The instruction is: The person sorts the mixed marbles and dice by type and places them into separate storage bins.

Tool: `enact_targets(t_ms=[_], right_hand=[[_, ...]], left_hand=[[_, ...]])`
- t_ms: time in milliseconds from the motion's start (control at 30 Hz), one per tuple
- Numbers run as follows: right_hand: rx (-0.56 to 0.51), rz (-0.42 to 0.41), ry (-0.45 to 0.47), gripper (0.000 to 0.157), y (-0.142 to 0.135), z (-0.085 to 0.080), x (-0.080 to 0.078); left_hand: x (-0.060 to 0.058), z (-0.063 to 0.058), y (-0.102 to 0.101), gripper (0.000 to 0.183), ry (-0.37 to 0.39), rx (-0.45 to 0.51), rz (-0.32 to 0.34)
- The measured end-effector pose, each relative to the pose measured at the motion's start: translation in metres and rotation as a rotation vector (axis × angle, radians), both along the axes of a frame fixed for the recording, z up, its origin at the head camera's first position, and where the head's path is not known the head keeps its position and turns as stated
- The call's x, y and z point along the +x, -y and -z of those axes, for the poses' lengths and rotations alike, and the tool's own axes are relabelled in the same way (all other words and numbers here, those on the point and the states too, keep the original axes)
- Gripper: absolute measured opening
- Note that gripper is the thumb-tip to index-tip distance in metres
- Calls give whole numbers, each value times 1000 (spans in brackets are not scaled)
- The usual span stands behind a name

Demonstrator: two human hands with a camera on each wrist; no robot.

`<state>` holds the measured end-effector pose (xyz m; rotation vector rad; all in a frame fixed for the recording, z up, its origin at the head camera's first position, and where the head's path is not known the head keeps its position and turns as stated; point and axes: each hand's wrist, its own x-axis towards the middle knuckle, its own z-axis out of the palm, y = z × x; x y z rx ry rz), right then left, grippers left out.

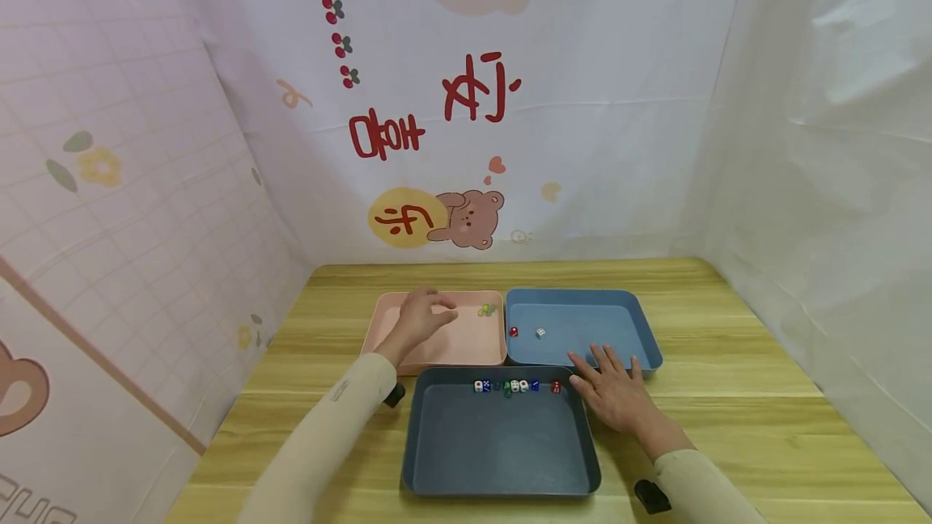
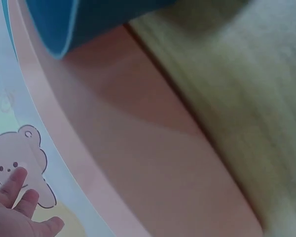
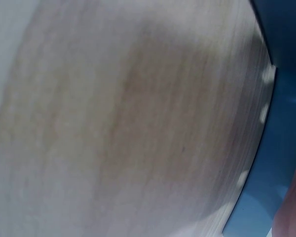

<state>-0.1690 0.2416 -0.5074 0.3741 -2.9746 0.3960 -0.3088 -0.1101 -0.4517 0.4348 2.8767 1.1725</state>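
My left hand (image 1: 421,320) hovers over the pink tray (image 1: 466,344), fingers loosely bent and parted, with nothing visible between them. Several small yellow-green dice (image 1: 486,310) lie in that tray's far right corner. The right hand (image 1: 617,396) has its fingers spread over the near edge of the blue tray (image 1: 582,326), beside the dark tray's right corner. Inside the blue tray are a red die (image 1: 514,331) and a white die (image 1: 540,333). Along the far side of the dark grey-blue tray (image 1: 502,447) sits a row of several white, blue, green and red dice (image 1: 514,386).
The three trays stand close together on a wood-grain table (image 1: 735,395). White printed sheeting (image 1: 619,144) rises behind the table and on both sides. Black wrist straps (image 1: 651,496) show at the sleeves.
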Motion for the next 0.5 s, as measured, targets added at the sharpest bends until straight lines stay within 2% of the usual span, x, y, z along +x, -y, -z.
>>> enact_targets(t_ms=[367, 500], right_hand=[[2, 4, 12, 52, -1, 1, -1], [5, 1, 11, 52, -1, 2, -1]], left_hand=[[25, 2, -7, 15, -34, 19, 91], [36, 3, -9, 15, -18, 24, 110]])
